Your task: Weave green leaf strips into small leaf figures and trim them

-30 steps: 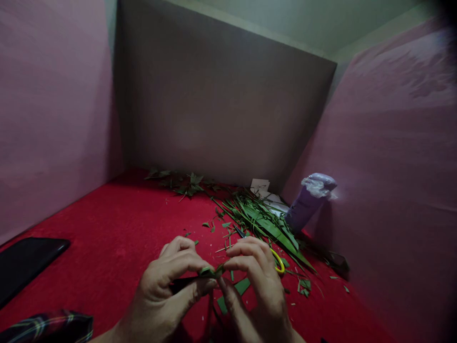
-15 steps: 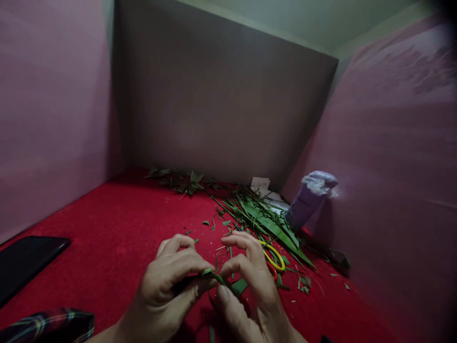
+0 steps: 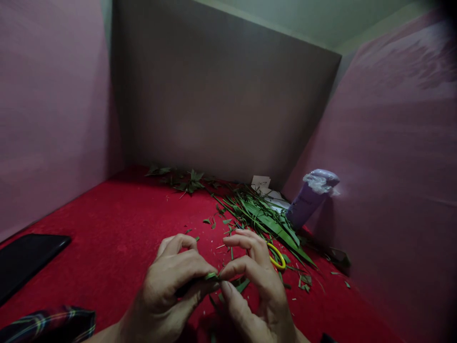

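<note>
Between the thumb and forefinger of my left hand (image 3: 174,281) a rolled or folded green leaf strip (image 3: 210,276) is pinched, its pale green end showing at the fingertips. My right hand (image 3: 255,286) meets it from the right, thumb and forefinger closed on the same strip, the other fingers raised and curled. Below my right fingers a loose part of the leaf (image 3: 243,286) sticks out. Most of the strip is hidden by my fingers. Just beyond my right hand lie scissors with a yellow handle (image 3: 276,257), partly covered by the hand.
A pile of long green leaves (image 3: 264,216) lies ahead to the right, near white papers (image 3: 260,182) and a purple package (image 3: 309,200). Leafy sprigs (image 3: 193,181) lie along the back wall. A black flat device (image 3: 32,259) and plaid cloth (image 3: 50,324) are at left on the red surface (image 3: 117,224).
My right thumb and forefinger have drawn closer together on the leaf strip, and less of it shows between my hands. My right hand now covers more of the scissors.
</note>
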Available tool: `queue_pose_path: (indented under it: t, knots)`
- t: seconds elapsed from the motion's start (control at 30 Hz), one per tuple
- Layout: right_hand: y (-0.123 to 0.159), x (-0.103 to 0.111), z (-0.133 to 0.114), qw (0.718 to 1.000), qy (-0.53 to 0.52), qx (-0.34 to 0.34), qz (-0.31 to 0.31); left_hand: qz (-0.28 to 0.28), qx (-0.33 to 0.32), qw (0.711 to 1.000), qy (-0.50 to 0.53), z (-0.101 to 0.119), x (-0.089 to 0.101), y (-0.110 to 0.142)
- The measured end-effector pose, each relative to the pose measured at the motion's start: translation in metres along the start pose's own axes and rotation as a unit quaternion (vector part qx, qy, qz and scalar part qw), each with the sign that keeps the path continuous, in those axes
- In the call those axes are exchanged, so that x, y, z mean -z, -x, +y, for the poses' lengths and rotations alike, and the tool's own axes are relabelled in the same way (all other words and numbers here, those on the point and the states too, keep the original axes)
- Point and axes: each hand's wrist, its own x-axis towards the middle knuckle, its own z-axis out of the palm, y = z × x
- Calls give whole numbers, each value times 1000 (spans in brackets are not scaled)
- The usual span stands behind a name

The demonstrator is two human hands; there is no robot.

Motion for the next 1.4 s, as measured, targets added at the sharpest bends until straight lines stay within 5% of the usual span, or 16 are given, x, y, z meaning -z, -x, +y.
queue_pose_path:
  t: [0.43,1.03,1.4]
  knots:
    - [-5,1,-2,1000,4,7,3,-25,-9,1000,-9,0,0,0]
    - [0,-3,7,998,40,38,32,-30,193,967,162,7,-3,-3]
    - [0,-5,6,998,36,35,37,-24,216,958,186,6,-3,-2]
